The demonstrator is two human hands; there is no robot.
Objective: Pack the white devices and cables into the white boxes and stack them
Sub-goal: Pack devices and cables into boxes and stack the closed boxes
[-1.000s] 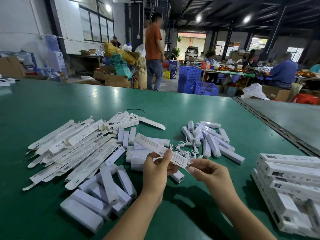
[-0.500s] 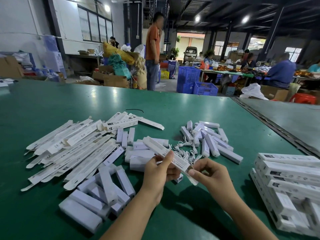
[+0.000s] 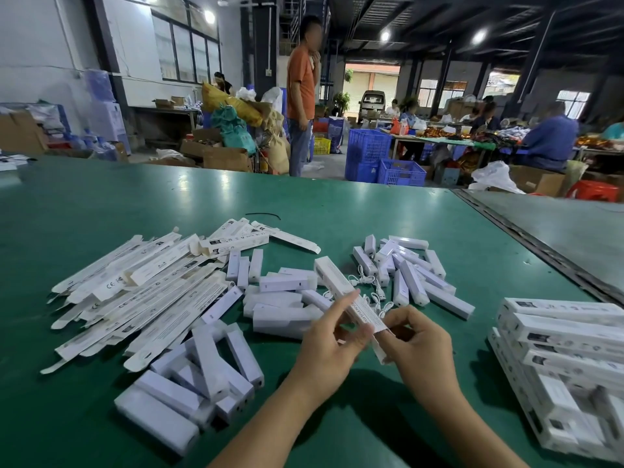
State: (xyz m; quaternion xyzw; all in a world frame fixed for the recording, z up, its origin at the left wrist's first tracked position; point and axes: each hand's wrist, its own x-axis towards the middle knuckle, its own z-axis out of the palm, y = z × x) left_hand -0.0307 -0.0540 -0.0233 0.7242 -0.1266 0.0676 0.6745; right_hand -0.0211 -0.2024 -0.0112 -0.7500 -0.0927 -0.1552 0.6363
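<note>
White on green: holding one long box [image 3: 337,285] just over the table [image 3: 337,204], a little in from the near edge and about midway along it. Gripping its middle with the left hand [image 3: 324,346], thumb and curled fingers round the sides, forefinger lying straight along the top. Pinching the near end with the right hand [image 3: 418,339], fingertips closing on the end flap [image 3: 380,351], seemingly untucked. Slanting the long axis from that near end up and away toward the far left corner, so putting the open end right at the right hand, the nearer one for tucking. Probably closing this end, judging by the flap; not showing any contents, so cannot tell about a device inside. Standing at the right edge, well apart and on the right hand's side: the stack [image 3: 567,339] of packed boxes. Lying just beyond the held box: cables [image 3: 371,293]; farther back, loose devices [image 3: 412,275]; toward the left edge, flat boxes [image 3: 135,292].
</note>
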